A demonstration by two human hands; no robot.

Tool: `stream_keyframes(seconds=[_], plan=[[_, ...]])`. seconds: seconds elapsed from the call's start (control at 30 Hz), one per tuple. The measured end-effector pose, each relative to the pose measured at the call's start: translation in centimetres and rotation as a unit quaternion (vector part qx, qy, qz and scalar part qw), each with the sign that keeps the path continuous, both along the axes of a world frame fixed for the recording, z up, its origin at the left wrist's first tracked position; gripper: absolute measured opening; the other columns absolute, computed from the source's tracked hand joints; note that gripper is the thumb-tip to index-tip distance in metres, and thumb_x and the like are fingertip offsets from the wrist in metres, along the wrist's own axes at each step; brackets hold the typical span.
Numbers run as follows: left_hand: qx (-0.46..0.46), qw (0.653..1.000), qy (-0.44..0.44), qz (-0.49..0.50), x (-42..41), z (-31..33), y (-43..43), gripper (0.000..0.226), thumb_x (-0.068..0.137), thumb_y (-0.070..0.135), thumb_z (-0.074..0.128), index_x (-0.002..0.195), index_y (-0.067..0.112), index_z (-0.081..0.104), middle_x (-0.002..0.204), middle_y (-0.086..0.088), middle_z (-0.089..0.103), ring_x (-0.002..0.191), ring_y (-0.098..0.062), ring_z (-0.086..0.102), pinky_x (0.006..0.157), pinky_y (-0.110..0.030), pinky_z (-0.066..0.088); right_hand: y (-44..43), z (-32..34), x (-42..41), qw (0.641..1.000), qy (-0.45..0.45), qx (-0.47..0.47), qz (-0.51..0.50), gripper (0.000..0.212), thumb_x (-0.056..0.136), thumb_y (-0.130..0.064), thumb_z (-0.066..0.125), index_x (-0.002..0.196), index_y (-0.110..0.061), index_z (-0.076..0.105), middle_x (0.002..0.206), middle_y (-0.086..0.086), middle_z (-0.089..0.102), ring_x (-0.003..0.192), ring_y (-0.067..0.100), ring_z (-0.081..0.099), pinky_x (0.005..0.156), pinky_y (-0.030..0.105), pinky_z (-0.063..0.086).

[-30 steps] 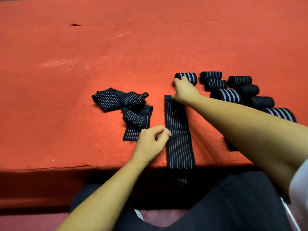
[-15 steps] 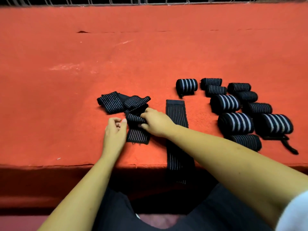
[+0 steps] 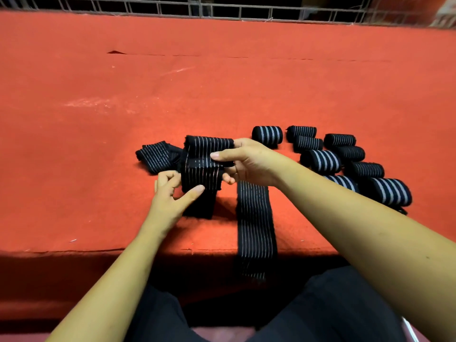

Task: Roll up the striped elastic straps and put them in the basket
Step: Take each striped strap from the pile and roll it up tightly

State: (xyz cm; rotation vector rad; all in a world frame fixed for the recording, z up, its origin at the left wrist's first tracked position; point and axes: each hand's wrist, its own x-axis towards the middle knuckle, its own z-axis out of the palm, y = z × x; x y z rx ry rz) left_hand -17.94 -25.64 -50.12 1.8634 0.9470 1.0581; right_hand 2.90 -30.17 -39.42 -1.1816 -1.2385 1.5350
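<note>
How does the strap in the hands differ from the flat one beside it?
The held strap is raised and folded over itself, gripped by the right hand and pinched by the left hand; the flat strap lies stretched out on the table. The flat strap's near end hangs over the table edge; the held strap's does not. Both are black with thin pale stripes.

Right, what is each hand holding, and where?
One loose striped strap: the right hand grips its bunched top, the left hand pinches its lower edge.

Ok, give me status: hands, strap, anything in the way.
Right hand grips the folded strap, held above the table. Left hand pinches its lower part. Flat strap lies beside it, draped over the edge; no basket in view.
</note>
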Motion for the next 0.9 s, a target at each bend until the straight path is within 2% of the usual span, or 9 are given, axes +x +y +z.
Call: stream_keyframes(seconds=[0.07,0.17,0.27,0.33,0.43,0.57,0.67,0.8,0.9], plan=[[0.023,0.999,0.006,-0.022,0.3,0.7,-0.1,0.024,0.075,0.06,0.061,0.094,0.046,0.068,0.115,0.021,0.047,0.123,-0.009,0.041,0.107,-0.016,0.028,0.0,0.3,0.4,1.0,-0.011,-0.002,-0.02,0.008,0.093,-0.01,0.064,0.1,-0.007,0.061,0.084,0.011,0.059,0.051,0.018,0.052,0.047,0.026,0.042],[0.049,0.997,-0.007,-0.053,0.4,1.5,0.2,0.019,0.083,0.053,0.06,0.1,0.055,0.068,0.116,0.025,0.058,0.122,-0.009,0.049,0.107,-0.026,0.032,0.0,0.3,0.7,0.996,-0.038,0.005,-0.082,0.011,0.095,-0.007,0.062,0.104,-0.008,0.057,0.077,0.006,0.058,0.045,0.016,0.052,0.044,0.024,0.042],[-0.02,0.994,-0.074,-0.072,0.6,2.4,-0.1,0.015,0.083,0.045,0.063,0.095,0.041,0.07,0.097,0.015,0.068,0.097,-0.008,0.062,0.089,-0.031,0.045,-0.3,0.0,0.6,0.988,-0.064,0.033,-0.14,0.031,0.094,0.0,0.062,0.118,-0.012,0.047,0.061,0.004,0.055,0.043,0.018,0.054,0.043,0.025,0.042],[-0.053,0.99,-0.107,-0.068,1.1,3.0,-0.3,0.013,0.082,0.037,0.066,0.088,0.026,0.069,0.081,0.015,0.067,0.079,-0.003,0.059,0.075,-0.027,0.045,-0.7,-0.1,0.4,0.98,-0.12,0.075,-0.141,0.045,0.093,0.001,0.063,0.128,-0.02,0.044,0.057,0.003,0.051,0.045,0.019,0.056,0.044,0.026,0.044],[-0.068,0.991,-0.101,-0.055,1.8,3.7,-0.1,0.014,0.087,0.035,0.064,0.088,0.022,0.07,0.078,0.01,0.069,0.075,-0.005,0.06,0.07,-0.029,0.046,-1.1,0.0,-0.1,0.964,-0.186,0.14,-0.13,0.043,0.092,0.002,0.064,0.127,-0.018,0.048,0.072,0.004,0.054,0.053,0.017,0.061,0.051,0.025,0.051],[-0.058,0.993,-0.092,-0.038,2.2,4.3,0.7,0.04,0.086,0.052,0.062,0.089,0.013,0.071,0.081,-0.023,0.067,0.075,-0.021,0.057,0.068,-0.043,0.045,-0.6,-0.1,-0.4,0.944,-0.243,0.189,-0.121,0.039,0.083,-0.004,0.075,0.118,-0.012,0.058,0.091,-0.002,0.06,0.072,0.014,0.064,0.074,0.035,0.059],[-0.07,0.993,-0.086,-0.044,2.7,5.1,0.6,0.043,0.088,0.05,0.061,0.087,0.009,0.071,0.08,-0.017,0.07,0.074,-0.017,0.059,0.07,-0.036,0.044,-0.1,-0.5,-0.3,0.917,-0.297,0.238,-0.119,0.047,0.08,-0.01,0.078,0.119,-0.024,0.057,0.101,-0.015,0.06,0.087,0.015,0.063,0.086,0.044,0.056],[-0.082,0.99,-0.099,-0.055,3.1,5.7,0.5,0.029,0.097,0.035,0.059,0.089,0.01,0.07,0.081,0.004,0.07,0.076,-0.011,0.061,0.07,-0.03,0.046,0.2,-1.0,-0.2,0.888,-0.328,0.27,-0.173,0.047,0.085,-0.014,0.075,0.125,-0.034,0.059,0.118,0.001,0.045,0.065,0.006,0.051,0.08,0.018,0.049],[-0.099,0.987,-0.107,-0.07,3.2,5.8,0.3,0.022,0.103,0.02,0.051,0.09,0.014,0.067,0.076,0.009,0.071,0.071,-0.003,0.062,0.064,-0.021,0.048,0.0,-1.2,-0.2,0.87,-0.356,0.287,-0.182,0.02,0.086,-0.016,0.074,0.102,-0.028,0.072,0.115,0.003,0.046,0.07,-0.003,0.044,0.084,0.009,0.041]])
